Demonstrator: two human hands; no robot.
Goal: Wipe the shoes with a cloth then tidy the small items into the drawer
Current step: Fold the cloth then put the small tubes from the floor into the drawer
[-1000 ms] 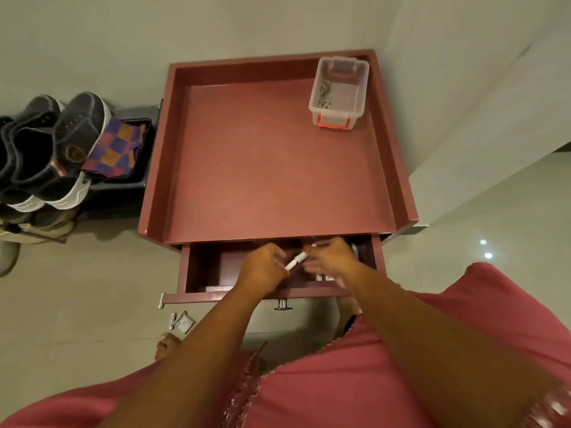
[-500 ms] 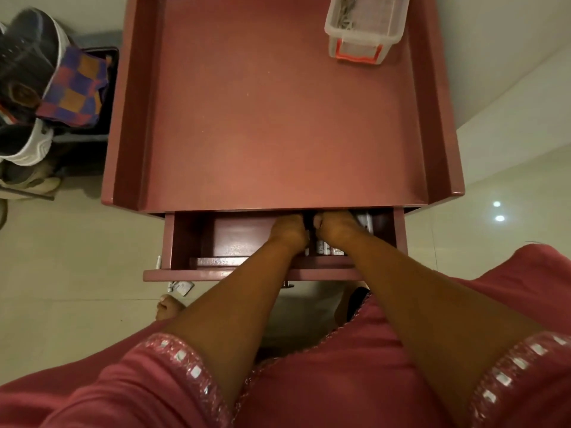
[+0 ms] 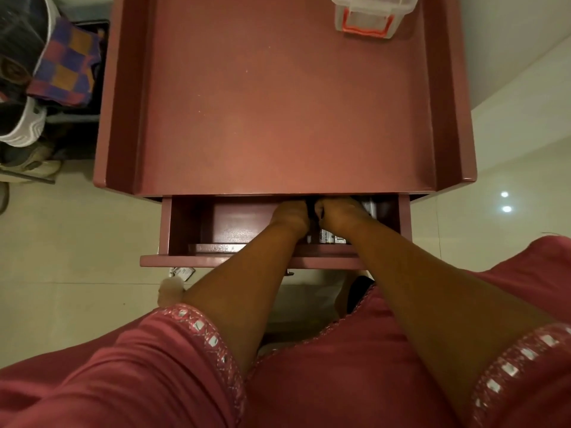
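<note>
The dark red drawer [image 3: 216,261] of the cabinet stands pulled out. My left hand [image 3: 290,216] and my right hand [image 3: 340,211] reach side by side into its right half, knuckles nearly touching. Their fingers are curled and hidden under the cabinet top's front edge, with something dark between them. Small white-labelled items [image 3: 332,239] lie in the drawer below my wrists. The dark shoes [image 3: 18,72] with white soles sit on a rack at the far left. A checkered purple and orange cloth [image 3: 66,66] is draped beside them.
The cabinet top [image 3: 278,103] has raised side rims and carries a clear plastic box [image 3: 370,13] with red clips at the back right. Small white packets [image 3: 183,272] lie on the tiled floor under the drawer's left end. A wall runs along the right.
A second ago both hands held a thin white pen-like item above the drawer's front. They have since pushed deeper under the cabinet top, and my view has moved closer.
</note>
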